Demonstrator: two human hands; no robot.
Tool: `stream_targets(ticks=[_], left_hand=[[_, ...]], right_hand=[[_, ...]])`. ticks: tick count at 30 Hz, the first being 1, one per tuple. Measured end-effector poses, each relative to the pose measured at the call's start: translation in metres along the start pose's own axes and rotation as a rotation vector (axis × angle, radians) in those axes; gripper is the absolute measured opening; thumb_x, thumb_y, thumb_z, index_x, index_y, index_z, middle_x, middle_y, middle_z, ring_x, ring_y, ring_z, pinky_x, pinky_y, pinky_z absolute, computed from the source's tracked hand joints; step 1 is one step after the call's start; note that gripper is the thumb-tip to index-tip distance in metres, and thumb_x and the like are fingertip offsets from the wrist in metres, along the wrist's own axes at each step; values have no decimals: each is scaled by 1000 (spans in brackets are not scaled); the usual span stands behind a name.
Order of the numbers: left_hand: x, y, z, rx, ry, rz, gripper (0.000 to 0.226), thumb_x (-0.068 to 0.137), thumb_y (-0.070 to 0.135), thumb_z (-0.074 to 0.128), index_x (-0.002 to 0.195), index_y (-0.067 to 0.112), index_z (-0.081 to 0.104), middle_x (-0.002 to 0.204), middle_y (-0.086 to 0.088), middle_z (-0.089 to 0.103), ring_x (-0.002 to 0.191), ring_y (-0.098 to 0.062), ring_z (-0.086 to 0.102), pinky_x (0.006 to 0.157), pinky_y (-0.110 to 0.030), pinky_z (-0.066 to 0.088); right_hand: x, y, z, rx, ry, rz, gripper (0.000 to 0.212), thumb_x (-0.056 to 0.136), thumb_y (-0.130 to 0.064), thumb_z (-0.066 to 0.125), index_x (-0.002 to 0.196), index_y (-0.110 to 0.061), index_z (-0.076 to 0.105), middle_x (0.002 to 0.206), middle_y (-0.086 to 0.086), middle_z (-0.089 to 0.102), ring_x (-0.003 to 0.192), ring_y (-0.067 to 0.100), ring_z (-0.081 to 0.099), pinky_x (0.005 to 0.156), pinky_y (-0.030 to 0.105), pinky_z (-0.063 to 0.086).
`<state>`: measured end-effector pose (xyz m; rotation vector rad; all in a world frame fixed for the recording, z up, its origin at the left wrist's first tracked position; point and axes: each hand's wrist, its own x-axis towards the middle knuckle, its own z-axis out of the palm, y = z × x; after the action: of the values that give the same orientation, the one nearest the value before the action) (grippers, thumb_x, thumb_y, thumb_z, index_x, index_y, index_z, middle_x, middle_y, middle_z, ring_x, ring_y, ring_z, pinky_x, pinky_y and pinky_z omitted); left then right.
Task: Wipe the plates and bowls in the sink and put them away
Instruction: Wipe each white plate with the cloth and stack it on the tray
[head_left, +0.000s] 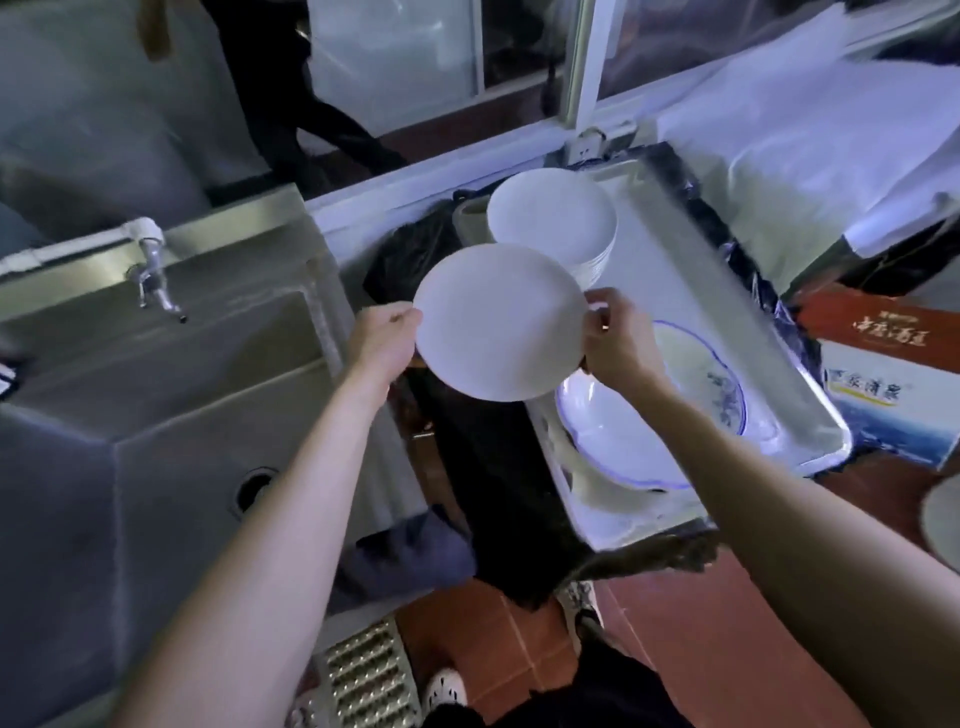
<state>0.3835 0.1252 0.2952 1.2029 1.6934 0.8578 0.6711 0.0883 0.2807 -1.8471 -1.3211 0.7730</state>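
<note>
I hold a plain white plate (498, 322) in the air between the steel sink (156, 374) and a metal tray (691, 291). My left hand (384, 343) grips its left rim and my right hand (615, 338) pinches its right rim. Just beyond the plate, a stack of white plates (556, 218) stands at the tray's far end. Blue-rimmed bowls (613, 431) lie on the tray's near end, partly under my right hand. The sink basin shows only its drain hole (254, 488).
A tap (153, 280) sticks out over the sink's back wall. A black bag (467, 457) hangs between sink and tray. A printed carton (893, 374) stands right of the tray. A floor grate (369, 675) and my shoes are below. A person stands behind the window.
</note>
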Motion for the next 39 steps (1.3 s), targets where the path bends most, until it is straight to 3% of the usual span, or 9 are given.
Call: stream_targets(ticks=[3,6,11,14,21,27,31,35,39], left_hand=[[66,27,38,122,77,68,23,85,39,62,88,22,77,78,-2,71,78,-19,70,80,-58,66],[108,63,72,119,163,64,15,92,28,75,103,38,76,93,7,74,91,-22,78,86,-49,67],[164,83,117,166,210,4,18,92,19,76,99,35,76,91,4,77,88,-22,79,86,-47,67],[182,83,132,193,251,-36,23,91,16,73,105,33,76,94,5,79,89,-21,78,85,-46,68],[188,75,148,262,288,-47,24,92,17,72,109,34,75,91,6,78,87,-25,78,84,-47,68],[183,73,157,394,339,13,27,102,11,67,126,21,74,84,13,65,91,-12,64,79,-19,45],[178,75,162,461,358,19,26,100,11,68,122,23,75,112,-1,73,98,-19,69,78,-28,48],[175,75,164,493,365,15,25,100,10,67,119,23,75,122,-5,67,100,-21,65,80,-31,46],[172,71,159,472,340,26,24,101,13,69,123,19,75,116,-1,73,96,-16,65,82,-27,46]], right_hand=[[72,-1,-26,-54,-68,-53,25,104,-14,35,119,-17,56,67,6,72,46,21,69,45,30,48],[147,2,-39,-113,-77,-78,27,106,-17,34,125,-16,54,66,9,72,42,19,67,42,29,50],[241,7,-43,-261,-118,-175,29,107,-19,34,128,-12,52,77,13,73,53,29,69,48,39,54],[270,17,-38,-337,-137,-275,25,108,-17,36,126,-8,51,85,24,70,65,39,64,55,42,42],[288,37,-34,-470,-213,-299,19,107,-13,36,122,-6,46,76,20,65,62,37,62,53,45,47],[288,46,-32,-548,-243,-324,17,107,-10,36,120,-5,45,73,20,64,60,34,62,54,49,55],[290,50,-32,-556,-249,-328,15,106,-8,36,119,-7,44,73,19,64,61,36,62,54,50,54],[289,50,-31,-561,-265,-337,19,105,-6,35,122,-6,44,67,14,57,63,38,62,56,54,55],[285,59,-41,-507,-290,-326,41,115,-34,31,142,-5,42,98,25,71,83,41,65,76,53,56]])
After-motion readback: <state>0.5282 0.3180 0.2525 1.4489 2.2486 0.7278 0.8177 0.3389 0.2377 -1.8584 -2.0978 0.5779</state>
